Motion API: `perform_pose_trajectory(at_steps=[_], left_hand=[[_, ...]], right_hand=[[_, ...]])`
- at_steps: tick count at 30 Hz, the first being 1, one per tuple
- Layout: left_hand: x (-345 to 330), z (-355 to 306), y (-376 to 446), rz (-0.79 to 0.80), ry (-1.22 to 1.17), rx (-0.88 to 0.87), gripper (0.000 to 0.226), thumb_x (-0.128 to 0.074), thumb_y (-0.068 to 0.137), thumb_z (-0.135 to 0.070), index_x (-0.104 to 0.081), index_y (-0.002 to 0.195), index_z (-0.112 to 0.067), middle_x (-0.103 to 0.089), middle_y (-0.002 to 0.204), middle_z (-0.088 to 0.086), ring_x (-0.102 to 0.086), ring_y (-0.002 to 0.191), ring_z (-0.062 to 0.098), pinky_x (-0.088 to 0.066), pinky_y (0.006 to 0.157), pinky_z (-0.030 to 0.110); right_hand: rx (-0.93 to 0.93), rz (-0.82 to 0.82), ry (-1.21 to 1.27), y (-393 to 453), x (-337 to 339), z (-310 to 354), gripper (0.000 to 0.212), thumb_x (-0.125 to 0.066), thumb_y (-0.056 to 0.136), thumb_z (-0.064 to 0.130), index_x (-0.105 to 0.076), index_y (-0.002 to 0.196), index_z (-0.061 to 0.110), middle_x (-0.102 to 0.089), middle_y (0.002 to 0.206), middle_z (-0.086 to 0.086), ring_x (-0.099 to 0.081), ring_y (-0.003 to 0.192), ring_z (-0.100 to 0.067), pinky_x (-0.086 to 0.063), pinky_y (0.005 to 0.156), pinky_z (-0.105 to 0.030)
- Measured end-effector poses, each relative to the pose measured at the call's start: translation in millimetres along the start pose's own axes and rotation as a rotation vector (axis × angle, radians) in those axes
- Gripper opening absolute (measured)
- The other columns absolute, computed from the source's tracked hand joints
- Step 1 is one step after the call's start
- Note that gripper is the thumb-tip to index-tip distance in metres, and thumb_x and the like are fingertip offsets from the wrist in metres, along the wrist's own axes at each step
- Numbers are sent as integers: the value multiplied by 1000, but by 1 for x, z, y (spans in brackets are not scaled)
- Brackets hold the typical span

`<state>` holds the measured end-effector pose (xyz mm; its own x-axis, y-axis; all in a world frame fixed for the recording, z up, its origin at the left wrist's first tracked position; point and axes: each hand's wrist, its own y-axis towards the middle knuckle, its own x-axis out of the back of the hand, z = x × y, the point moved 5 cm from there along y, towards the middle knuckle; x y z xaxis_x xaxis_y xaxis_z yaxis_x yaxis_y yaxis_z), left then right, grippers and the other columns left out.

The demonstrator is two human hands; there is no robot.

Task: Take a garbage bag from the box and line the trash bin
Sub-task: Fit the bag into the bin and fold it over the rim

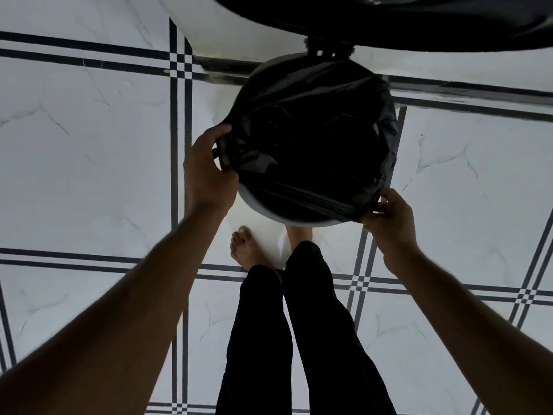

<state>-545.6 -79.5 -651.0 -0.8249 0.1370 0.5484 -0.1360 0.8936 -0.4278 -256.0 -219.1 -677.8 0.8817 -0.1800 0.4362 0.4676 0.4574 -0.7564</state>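
Note:
A round white trash bin (261, 208) stands on the floor in front of my feet. A black garbage bag (314, 139) is spread open inside it and folded over most of the rim. My left hand (206, 169) grips a bunched part of the bag's edge at the bin's left side. My right hand (392, 217) pinches the bag's edge at the near right of the rim. A strip of white rim shows bare at the near left. The box of bags is not in view.
The floor is white marble-look tile with dark stripe borders (179, 115). A dark object (419, 22) hangs over the top of the view, just behind the bin. My legs in black trousers (299, 339) and a bare foot (244, 247) are below the bin.

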Motion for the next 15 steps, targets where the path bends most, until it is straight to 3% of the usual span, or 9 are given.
perform_pose_trajectory(at_steps=[2, 4, 7, 9, 11, 13, 15], left_hand=[[-4, -6, 5, -3, -1, 20, 45, -64, 86, 0, -62, 127, -20, -64, 128, -7, -63, 110, 9, -50, 87, 8], [-7, -4, 5, -33, -13, 38, 42, -65, 88, -5, -62, 128, -20, -65, 128, -6, -63, 113, 12, -54, 93, 21], [-8, 2, -4, -20, -19, 31, 43, -62, 92, -12, -58, 133, -22, -63, 130, -5, -62, 116, 17, -56, 95, 38], [-6, 2, -10, 27, 26, -8, 47, -57, 93, -8, -53, 138, -23, -62, 133, -5, -62, 119, 19, -55, 96, 41], [-4, 3, -13, 82, 129, -44, 53, -51, 94, -3, -47, 143, -23, -61, 133, -5, -62, 116, 19, -54, 96, 36], [-2, 7, -16, 122, 211, -63, 54, -50, 95, -3, -42, 144, -24, -64, 127, -3, -65, 104, 16, -54, 85, 24], [1, 13, -20, 151, 248, -80, 54, -52, 95, -6, -41, 145, -24, -66, 121, -3, -63, 90, 13, -45, 71, 7]], right_hand=[[23, -3, -76, -3, -1, -6, 36, -67, 84, 8, -60, 114, 26, -71, 90, 0, -63, 65, -16, -52, 58, -35], [33, -10, -118, -3, -1, -11, 37, -68, 86, 15, -57, 118, 30, -71, 92, 2, -64, 64, -14, -54, 59, -35], [61, -17, -147, -1, -1, -10, 38, -67, 85, 15, -54, 118, 30, -72, 94, 3, -65, 65, -11, -57, 61, -39], [80, -23, -173, 2, -2, -9, 41, -68, 83, 14, -54, 118, 31, -72, 96, 4, -66, 67, -9, -57, 62, -38], [82, -22, -192, 5, -3, -8, 45, -68, 80, 10, -55, 117, 33, -73, 94, 5, -69, 69, -9, -58, 65, -37], [72, -26, -205, 7, -2, -8, 46, -66, 77, 6, -58, 114, 32, -74, 90, 4, -69, 67, -12, -57, 66, -38], [77, -40, -246, 9, 1, -5, 44, -64, 75, 5, -61, 111, 30, -76, 85, 6, -63, 58, -5, -50, 62, -34]])
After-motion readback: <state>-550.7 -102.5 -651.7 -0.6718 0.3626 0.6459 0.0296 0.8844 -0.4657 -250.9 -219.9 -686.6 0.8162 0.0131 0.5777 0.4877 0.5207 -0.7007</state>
